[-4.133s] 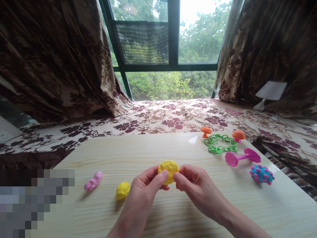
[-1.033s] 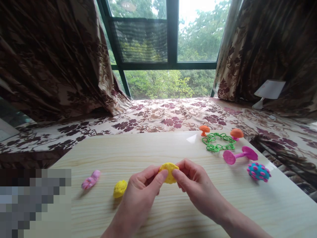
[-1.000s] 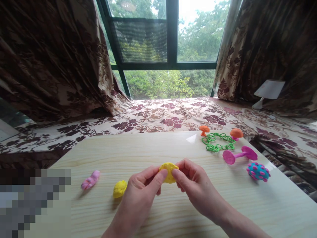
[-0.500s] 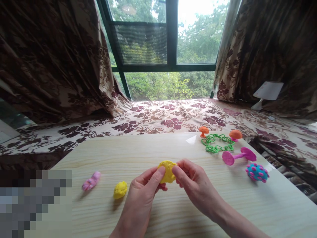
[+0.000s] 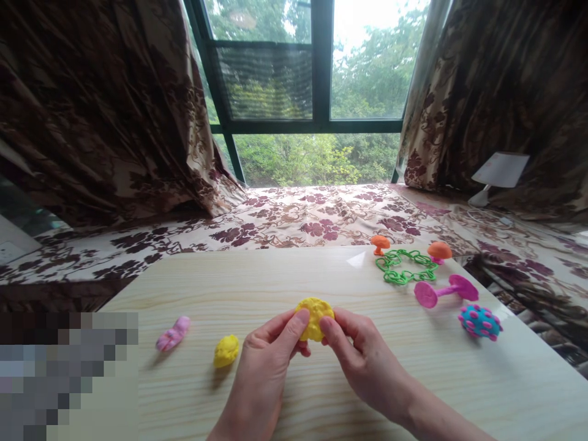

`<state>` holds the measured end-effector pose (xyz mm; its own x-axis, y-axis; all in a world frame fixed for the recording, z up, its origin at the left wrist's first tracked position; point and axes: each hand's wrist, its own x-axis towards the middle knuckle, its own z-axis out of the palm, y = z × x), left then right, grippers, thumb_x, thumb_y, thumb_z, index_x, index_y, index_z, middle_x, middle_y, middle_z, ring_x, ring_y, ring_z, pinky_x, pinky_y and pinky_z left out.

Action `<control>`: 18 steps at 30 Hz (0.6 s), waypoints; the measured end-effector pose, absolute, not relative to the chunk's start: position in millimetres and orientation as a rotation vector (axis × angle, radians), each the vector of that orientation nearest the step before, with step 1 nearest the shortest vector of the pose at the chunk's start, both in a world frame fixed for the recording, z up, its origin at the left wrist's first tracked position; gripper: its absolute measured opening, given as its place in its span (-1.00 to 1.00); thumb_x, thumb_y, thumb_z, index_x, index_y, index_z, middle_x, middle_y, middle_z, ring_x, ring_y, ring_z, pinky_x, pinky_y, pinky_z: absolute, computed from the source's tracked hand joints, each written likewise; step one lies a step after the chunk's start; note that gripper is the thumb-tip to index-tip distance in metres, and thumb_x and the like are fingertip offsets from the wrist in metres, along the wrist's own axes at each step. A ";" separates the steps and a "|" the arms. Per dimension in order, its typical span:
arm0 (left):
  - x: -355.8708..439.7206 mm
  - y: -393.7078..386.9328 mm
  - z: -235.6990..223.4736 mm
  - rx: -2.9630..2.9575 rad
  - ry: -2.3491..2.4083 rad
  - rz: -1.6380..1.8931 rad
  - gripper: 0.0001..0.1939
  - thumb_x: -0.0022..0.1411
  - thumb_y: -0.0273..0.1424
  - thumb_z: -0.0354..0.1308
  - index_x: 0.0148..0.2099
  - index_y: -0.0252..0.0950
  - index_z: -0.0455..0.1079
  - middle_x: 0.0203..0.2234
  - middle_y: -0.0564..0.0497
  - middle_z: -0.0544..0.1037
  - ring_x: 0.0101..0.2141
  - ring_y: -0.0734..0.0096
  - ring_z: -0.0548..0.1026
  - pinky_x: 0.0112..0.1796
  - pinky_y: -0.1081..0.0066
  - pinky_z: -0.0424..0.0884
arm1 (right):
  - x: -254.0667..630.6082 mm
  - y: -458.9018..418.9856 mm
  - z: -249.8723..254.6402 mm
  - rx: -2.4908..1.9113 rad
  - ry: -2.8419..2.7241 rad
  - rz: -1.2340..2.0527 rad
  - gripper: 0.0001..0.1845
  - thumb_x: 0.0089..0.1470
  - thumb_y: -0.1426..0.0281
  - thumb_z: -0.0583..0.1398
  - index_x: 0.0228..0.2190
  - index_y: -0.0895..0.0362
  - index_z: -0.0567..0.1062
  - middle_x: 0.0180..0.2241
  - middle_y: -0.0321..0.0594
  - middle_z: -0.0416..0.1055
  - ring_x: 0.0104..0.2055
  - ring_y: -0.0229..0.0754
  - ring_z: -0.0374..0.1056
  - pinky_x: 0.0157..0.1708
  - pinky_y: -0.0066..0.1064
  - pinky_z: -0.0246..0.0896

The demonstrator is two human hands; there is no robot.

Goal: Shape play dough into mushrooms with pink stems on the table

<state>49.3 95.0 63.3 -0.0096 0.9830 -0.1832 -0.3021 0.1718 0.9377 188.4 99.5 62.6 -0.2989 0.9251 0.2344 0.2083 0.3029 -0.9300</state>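
Observation:
A flattened, dented disc of yellow modelling clay (image 5: 315, 315) is pinched between my two hands, above the middle of the table. My left hand (image 5: 271, 352) grips its left side, thumb on the near face. On its right edge, my right hand (image 5: 362, 349) does the same with its thumb and fingers. The fingertips behind the disc are mostly hidden. To the left of my left hand lies a second, rounded lump of yellow clay (image 5: 226, 351). Farther left is a pink, marbled clay lump (image 5: 173, 334).
At the table's (image 5: 220, 278) right side are a green ring of loops (image 5: 407, 266), two orange mushroom-like pieces (image 5: 380, 244), a magenta dumbbell shape (image 5: 445, 291) and a blue lump with pink dots (image 5: 480, 323). A white lamp (image 5: 503, 169) stands beyond, on floral cloth.
The right thumb has shifted a little on the yellow clay, and more of the disc's dented face shows. Both hands still hold it. The whole view has shifted slightly.

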 end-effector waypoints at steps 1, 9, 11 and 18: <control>49.8 95.1 63.7 0.827 1.083 1.232 -0.74 0.05 -0.33 0.20 -0.17 -0.30 0.50 -0.40 -0.04 0.55 -0.45 0.52 0.36 -0.41 0.52 0.35 | 188.8 100.4 61.3 -1.044 -1.695 1.071 -0.64 0.22 0.29 -0.06 -0.52 0.15 0.33 -0.54 -0.36 0.23 -0.50 -0.34 0.10 -0.47 -0.50 -0.02; 49.9 93.2 69.8 0.820 0.956 1.173 -0.74 0.14 -0.34 0.12 -0.12 -0.27 0.46 -0.32 -0.06 0.55 -0.34 0.41 0.43 -0.24 0.39 0.36 | 190.2 100.7 64.3 -1.039 -1.731 1.177 -0.72 0.16 0.29 0.02 -0.49 0.17 0.38 -0.56 -0.35 0.17 -0.52 -0.34 0.03 -0.54 -0.50 -0.07; 49.7 92.9 70.5 0.845 0.944 1.154 -0.74 0.16 -0.33 0.09 -0.13 -0.27 0.47 -0.32 -0.06 0.55 -0.36 0.43 0.42 -0.29 0.43 0.35 | 188.3 98.1 65.9 -1.012 -1.770 1.172 -0.71 0.17 0.33 -0.01 -0.49 0.17 0.38 -0.54 -0.34 0.21 -0.50 -0.33 0.06 -0.52 -0.50 -0.05; 47.2 94.2 67.4 0.870 0.995 1.160 -0.76 0.13 -0.33 0.12 -0.15 -0.25 0.49 -0.32 -0.05 0.56 -0.33 0.41 0.43 -0.26 0.45 0.33 | 192.6 98.1 66.2 -1.039 -1.812 1.231 -0.68 0.15 0.27 0.03 -0.53 0.16 0.38 -0.61 -0.38 0.16 -0.55 -0.35 0.04 -0.58 -0.52 -0.06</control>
<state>47.2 94.2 67.4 0.1039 0.9801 -0.1692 -0.3159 0.1938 0.9288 192.6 98.1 66.2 -0.4317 0.8954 0.1094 0.2285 0.2259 -0.9470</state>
